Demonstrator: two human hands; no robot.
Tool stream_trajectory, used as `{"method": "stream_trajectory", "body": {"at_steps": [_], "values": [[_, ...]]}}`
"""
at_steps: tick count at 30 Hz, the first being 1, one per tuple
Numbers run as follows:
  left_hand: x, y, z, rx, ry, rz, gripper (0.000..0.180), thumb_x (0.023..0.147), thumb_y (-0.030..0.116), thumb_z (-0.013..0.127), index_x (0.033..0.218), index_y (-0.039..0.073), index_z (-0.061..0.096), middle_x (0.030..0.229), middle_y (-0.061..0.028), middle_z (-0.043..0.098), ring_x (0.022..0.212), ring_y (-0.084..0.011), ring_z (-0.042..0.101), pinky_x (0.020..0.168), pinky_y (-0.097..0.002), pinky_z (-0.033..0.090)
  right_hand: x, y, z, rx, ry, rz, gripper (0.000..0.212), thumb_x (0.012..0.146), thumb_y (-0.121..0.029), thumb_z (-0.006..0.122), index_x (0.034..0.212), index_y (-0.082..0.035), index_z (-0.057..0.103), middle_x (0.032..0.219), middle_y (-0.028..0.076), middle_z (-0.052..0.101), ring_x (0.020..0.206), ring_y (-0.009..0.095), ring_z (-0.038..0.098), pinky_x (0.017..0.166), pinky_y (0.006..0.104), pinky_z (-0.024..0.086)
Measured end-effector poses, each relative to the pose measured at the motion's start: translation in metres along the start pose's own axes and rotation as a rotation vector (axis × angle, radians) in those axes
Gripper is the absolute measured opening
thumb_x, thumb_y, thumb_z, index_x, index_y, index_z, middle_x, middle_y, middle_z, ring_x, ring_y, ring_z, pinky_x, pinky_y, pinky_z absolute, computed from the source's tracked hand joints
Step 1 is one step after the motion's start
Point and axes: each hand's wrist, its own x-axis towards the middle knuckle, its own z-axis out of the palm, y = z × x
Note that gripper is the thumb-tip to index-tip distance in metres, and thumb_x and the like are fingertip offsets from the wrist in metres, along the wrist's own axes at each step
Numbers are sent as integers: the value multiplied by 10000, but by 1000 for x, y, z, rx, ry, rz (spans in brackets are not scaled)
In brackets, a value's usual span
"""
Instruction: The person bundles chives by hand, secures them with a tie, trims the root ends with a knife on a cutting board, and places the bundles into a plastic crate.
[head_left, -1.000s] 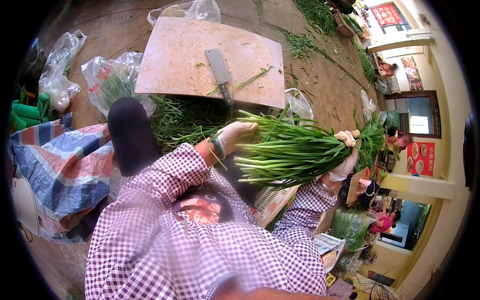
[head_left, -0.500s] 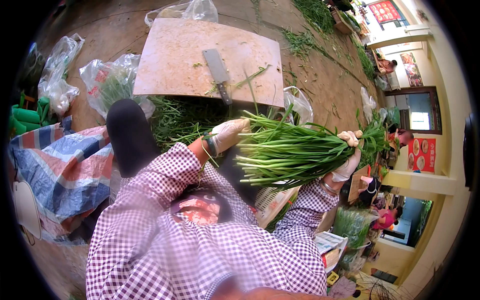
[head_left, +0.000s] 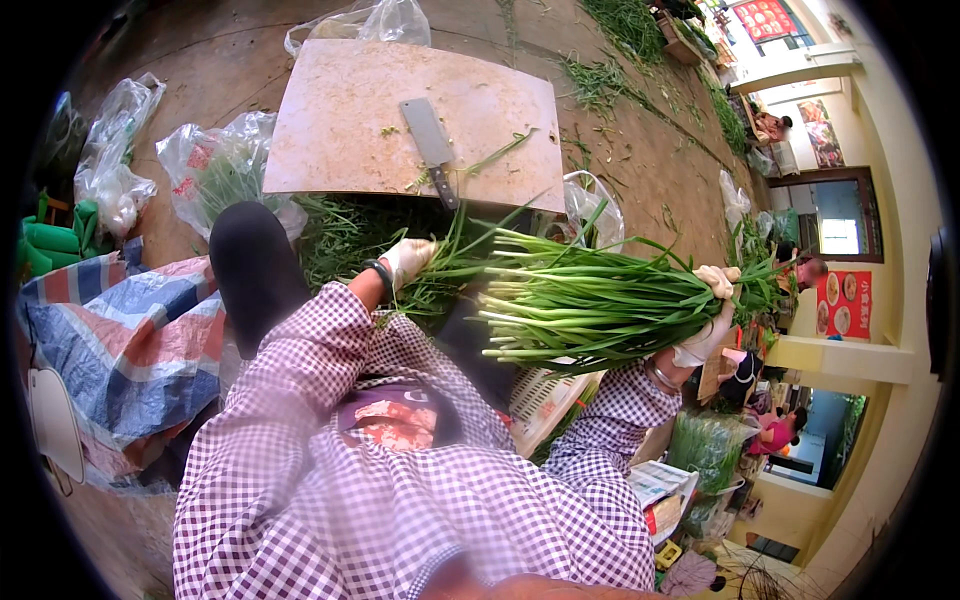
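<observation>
Fingers of right hand point(head_left: 708, 318) clenched around leafy end of green onion bundle point(head_left: 600, 300); left hand point(head_left: 408, 258) gripping loose stalks near pale ends. Long axis crosswise, held above lap, below cutting board point(head_left: 340, 130) with cleaver point(head_left: 432, 145).

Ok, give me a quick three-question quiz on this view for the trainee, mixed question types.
1. True or false: the cleaver lies flat on the cutting board, with no hand on it.
2. Which hand grips the bundle of green onions near its leafy end? A) left hand B) right hand C) neither
3. Fill in: the left hand is in the loose greens heaped just below the near edge of the ____.

Key
1. True: the cleaver lies alone on the board.
2. B: the gloved right hand clasps the bundle at its far right end.
3. Cutting board.
</observation>
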Motion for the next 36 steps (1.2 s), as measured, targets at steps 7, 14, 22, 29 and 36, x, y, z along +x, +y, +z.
{"method": "stream_trajectory", "body": {"at_steps": [7,14,22,29,36], "values": [[-24,44,78,-629,-466,136,734,868,282,725,1453,16,371,1399,-122,512,1257,-195,501,1035,-331,432,4,12,-18,42,52,82,124,904,-45,535,1018,-31,583,753,7,531,752,148,522,892,323,471],[-20,47,98,-937,-393,136,448,909,186,664,1310,49,520,1247,-89,593,1140,-206,579,978,-384,499,8,11,-25,47,98,81,165,888,-21,499,1028,-24,587,746,13,540,746,154,534,877,323,476],[-5,20,66,-569,-375,177,209,949,311,629,938,104,611,839,18,583,755,-101,547,709,-259,473,10,-6,-29,38,74,18,191,914,-85,512,1075,-48,608,799,9,581,813,158,542,867,315,457],[-39,62,82,-494,-209,-52,322,1014,366,492,1106,73,592,1015,-24,640,889,-131,593,770,-331,515,15,-6,-34,0,63,83,187,941,-144,541,1095,-57,601,831,16,610,921,186,553,903,347,442],[-59,94,83,-1128,-1070,-47,579,958,471,504,1383,80,454,1432,-101,458,1279,-245,482,1079,-433,401,28,-17,-91,-268,260,-93,213,993,-191,502,1073,-36,625,836,59,645,863,188,599,878,343,490]]}}
